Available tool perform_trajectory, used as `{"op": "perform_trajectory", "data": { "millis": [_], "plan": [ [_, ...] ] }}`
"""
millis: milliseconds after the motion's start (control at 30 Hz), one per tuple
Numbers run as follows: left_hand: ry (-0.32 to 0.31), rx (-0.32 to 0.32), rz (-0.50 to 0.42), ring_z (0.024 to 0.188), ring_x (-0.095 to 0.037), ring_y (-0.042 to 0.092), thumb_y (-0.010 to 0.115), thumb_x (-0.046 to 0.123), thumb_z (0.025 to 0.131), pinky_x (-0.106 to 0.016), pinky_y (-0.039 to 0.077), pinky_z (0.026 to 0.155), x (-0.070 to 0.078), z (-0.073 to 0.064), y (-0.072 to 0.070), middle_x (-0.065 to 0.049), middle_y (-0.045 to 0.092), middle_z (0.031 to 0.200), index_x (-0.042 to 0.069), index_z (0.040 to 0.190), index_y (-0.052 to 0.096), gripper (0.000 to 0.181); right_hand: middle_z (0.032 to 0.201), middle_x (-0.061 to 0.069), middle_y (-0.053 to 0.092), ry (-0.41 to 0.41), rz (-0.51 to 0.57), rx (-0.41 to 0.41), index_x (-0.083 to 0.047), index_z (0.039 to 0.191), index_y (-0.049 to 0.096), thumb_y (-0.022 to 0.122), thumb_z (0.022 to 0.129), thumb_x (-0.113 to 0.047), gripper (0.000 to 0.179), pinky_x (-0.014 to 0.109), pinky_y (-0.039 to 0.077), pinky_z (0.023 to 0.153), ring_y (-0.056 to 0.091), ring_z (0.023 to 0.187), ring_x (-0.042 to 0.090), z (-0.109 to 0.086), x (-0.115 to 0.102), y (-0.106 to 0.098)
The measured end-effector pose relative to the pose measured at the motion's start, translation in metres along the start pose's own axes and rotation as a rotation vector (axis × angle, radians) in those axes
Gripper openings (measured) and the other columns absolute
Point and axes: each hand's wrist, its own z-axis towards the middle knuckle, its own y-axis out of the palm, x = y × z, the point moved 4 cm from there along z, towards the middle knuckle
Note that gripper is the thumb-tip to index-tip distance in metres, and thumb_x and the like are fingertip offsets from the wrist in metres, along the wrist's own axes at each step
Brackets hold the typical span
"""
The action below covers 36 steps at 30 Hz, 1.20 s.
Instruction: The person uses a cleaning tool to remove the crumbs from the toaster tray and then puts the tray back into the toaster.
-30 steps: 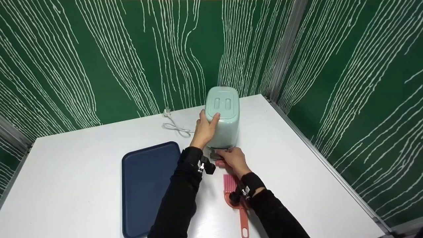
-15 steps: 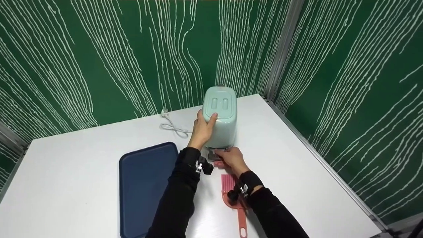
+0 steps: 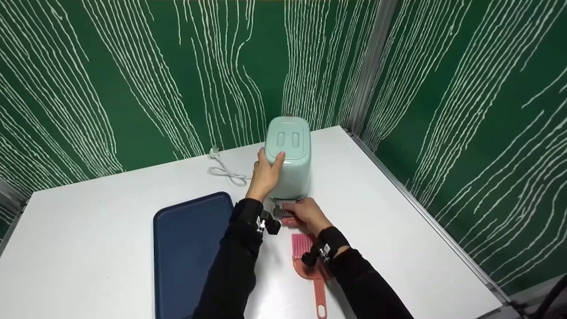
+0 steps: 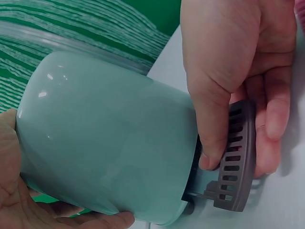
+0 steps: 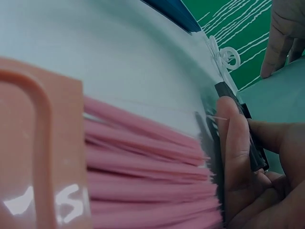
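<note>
A mint-green, rounded, box-shaped appliance point(image 3: 289, 177) stands at the far side of the white table, with two oval recesses on its top. My left hand point(image 3: 265, 175) grips its near left edge, thumb on the top and fingers along the side. At its lower near end, a dark grey slotted tray point(image 4: 236, 157) sticks out of a dark opening. My right hand point(image 3: 308, 214) pinches this tray, thumb above and fingers beneath, as the left wrist view shows. Close below the right wrist lies a pink-bristled brush point(image 5: 147, 162); an orange dustpan-like piece with a handle point(image 3: 319, 292) adjoins it.
A dark blue tray point(image 3: 190, 248) lies on the white table point(image 3: 88, 230), left of the left forearm. A white cord with a plug point(image 3: 227, 173) is coiled behind the left hand. Green walls with white streaks point(image 3: 465, 110) border the table's back and right.
The whole head view has shifted slightly, with everything further left. Both hands keep their holds. Any motion of the slotted tray is too small to tell.
</note>
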Motion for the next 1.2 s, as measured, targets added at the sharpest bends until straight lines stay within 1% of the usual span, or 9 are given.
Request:
{"op": "perform_trajectory", "data": {
  "millis": [200,400,567,733,833,933,1200],
  "plan": [
    [-0.008,0.002,0.003,0.153,-0.046,0.043,0.048,0.050,0.113,-0.058,0.037,0.125,-0.0022,-0.0007,-0.0013,-0.036,0.044,0.159,0.004,0.169,0.019,0.079,0.071,0.007,0.073,0.049,-0.031,-0.062,0.009,0.114,0.069,0.067,0.107,-0.015,0.025,0.022,0.058,0.053,0.068,0.052,0.010,-0.0034,0.0006,-0.0002],
    [-0.006,-0.002,-0.012,0.153,-0.046,0.042,0.048,0.050,0.113,-0.059,0.037,0.125,-0.0024,-0.0009,-0.0014,-0.036,0.042,0.160,0.003,0.170,0.018,0.079,0.080,0.010,0.075,0.057,-0.038,-0.084,0.009,0.121,0.065,0.066,0.108,-0.015,0.027,0.024,0.061,0.059,0.072,0.057,0.013,-0.0059,-0.0004,-0.0005],
    [0.002,0.000,-0.020,0.151,-0.046,0.045,0.048,0.048,0.113,-0.059,0.038,0.124,-0.0003,-0.0023,-0.0021,-0.035,0.045,0.158,0.003,0.169,0.020,0.077,0.076,0.008,0.074,0.053,-0.072,-0.090,0.007,0.114,0.068,0.065,0.108,-0.016,0.024,0.024,0.061,0.059,0.072,0.057,0.012,-0.0053,0.0004,-0.0005],
    [-0.005,0.002,-0.022,0.151,-0.046,0.045,0.048,0.048,0.113,-0.059,0.038,0.124,0.0000,-0.0020,-0.0024,-0.035,0.045,0.158,0.003,0.169,0.021,0.077,0.068,0.004,0.072,0.048,-0.116,-0.105,0.004,0.103,0.073,0.064,0.109,-0.019,0.026,0.019,0.055,0.053,0.066,0.052,0.007,-0.0068,0.0007,-0.0007],
    [-0.008,-0.005,-0.021,0.152,-0.046,0.043,0.047,0.049,0.113,-0.059,0.038,0.124,0.0000,-0.0020,-0.0021,-0.035,0.044,0.158,0.003,0.169,0.020,0.077,0.068,0.003,0.071,0.047,-0.127,-0.113,0.003,0.099,0.073,0.063,0.109,-0.018,0.026,0.017,0.053,0.052,0.065,0.052,0.006,-0.0086,0.0005,-0.0010],
    [-0.016,-0.013,-0.020,0.153,-0.045,0.042,0.047,0.051,0.113,-0.059,0.037,0.125,-0.0001,-0.0020,-0.0015,-0.034,0.043,0.159,0.005,0.169,0.019,0.078,0.068,0.003,0.072,0.042,-0.134,-0.116,0.004,0.099,0.073,0.063,0.109,-0.017,0.025,0.018,0.054,0.053,0.067,0.053,0.006,-0.0096,0.0005,-0.0014],
    [-0.024,-0.016,-0.036,0.154,-0.045,0.041,0.047,0.051,0.113,-0.058,0.036,0.126,0.0007,-0.0015,0.0002,-0.034,0.041,0.161,0.005,0.170,0.017,0.079,0.073,0.004,0.074,0.070,-0.126,-0.139,0.006,0.108,0.071,0.062,0.110,-0.017,0.025,0.017,0.055,0.054,0.069,0.055,0.006,-0.0097,0.0013,-0.0038]
  ]
}}
